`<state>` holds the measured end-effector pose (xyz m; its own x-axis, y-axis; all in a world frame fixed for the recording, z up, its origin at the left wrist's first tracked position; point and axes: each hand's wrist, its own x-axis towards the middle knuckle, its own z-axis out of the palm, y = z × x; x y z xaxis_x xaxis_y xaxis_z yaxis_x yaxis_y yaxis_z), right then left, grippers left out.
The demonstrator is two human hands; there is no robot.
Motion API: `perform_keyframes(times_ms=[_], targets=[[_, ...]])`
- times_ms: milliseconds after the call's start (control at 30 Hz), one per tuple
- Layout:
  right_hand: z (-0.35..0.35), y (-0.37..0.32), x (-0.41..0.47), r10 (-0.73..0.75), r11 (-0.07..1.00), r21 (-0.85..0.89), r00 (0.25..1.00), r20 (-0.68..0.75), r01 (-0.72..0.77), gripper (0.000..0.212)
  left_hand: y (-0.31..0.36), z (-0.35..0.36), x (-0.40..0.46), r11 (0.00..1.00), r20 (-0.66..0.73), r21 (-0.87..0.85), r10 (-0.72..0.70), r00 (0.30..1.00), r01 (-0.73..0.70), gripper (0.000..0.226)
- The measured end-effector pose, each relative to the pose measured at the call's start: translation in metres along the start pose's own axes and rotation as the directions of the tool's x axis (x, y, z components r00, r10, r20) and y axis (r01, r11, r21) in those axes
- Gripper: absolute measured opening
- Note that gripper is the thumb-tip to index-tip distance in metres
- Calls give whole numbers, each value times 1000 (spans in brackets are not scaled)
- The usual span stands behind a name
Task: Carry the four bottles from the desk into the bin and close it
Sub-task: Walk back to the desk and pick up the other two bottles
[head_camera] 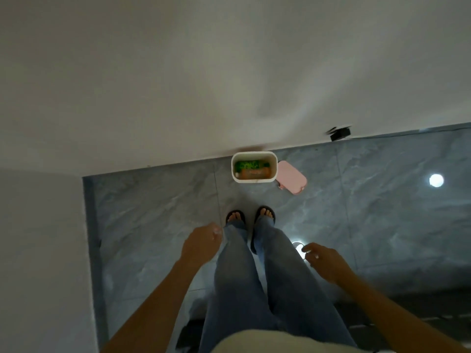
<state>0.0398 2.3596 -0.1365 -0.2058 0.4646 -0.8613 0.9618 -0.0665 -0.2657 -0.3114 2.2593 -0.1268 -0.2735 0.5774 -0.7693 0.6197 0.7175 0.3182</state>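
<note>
While both hands hang empty, head view:
Left hand (201,242): fingers loosely curled, gripping nothing.
Right hand (325,261): fingers loosely spread, gripping nothing.
Bin (254,154): on the floor well ahead of both hands, against the wall, open.
Bottles: a green one (248,164) and an orange one (254,173) lie inside.
Lid (291,177): pink, on the floor touching the bin's right side.

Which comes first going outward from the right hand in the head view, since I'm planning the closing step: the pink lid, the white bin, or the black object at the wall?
From the right hand:
1. Pink lid, on the floor right of the bin.
2. White bin, open, against the wall.
3. Black object, at the wall's foot, farther right.
</note>
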Motion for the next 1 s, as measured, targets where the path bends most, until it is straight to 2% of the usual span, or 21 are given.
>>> perform_keyframes(times_ms=[167, 367, 567, 667, 833, 933, 1000], targets=[[-18, -6, -54, 8, 999, 45, 1000, 26, -10, 14, -9, -5, -62, 993, 39, -82, -77, 996, 80, 26], [-52, -14, -71, 16, 998, 52, 999, 47, -18, 23, -20, 1, -96, 960, -7, -192, -207, 978, 202, 31], [-100, -38, -39, -59, 983, -170, 993, 107, 76, 26, -33, 34, -124, 856, -47, -401, -374, 926, 326, 31], [-113, -65, -16, -78, 948, -294, 986, 145, 118, 28, -37, 64, -150, 810, -76, -443, -461, 884, 384, 31], [-107, -146, 0, -196, 821, -486, 948, 251, 298, 24, -34, 125, -207, 760, 43, -416, -533, 845, 500, 33], [-81, -212, -3, -278, 731, -534, 900, 336, 426, 26, -28, 165, -240, 649, 112, -530, -585, 803, 546, 33], [-53, -260, -10, -323, 669, -544, 857, 401, 506, 26, -22, 191, -260, 477, 201, -659, -633, 748, 581, 29]])
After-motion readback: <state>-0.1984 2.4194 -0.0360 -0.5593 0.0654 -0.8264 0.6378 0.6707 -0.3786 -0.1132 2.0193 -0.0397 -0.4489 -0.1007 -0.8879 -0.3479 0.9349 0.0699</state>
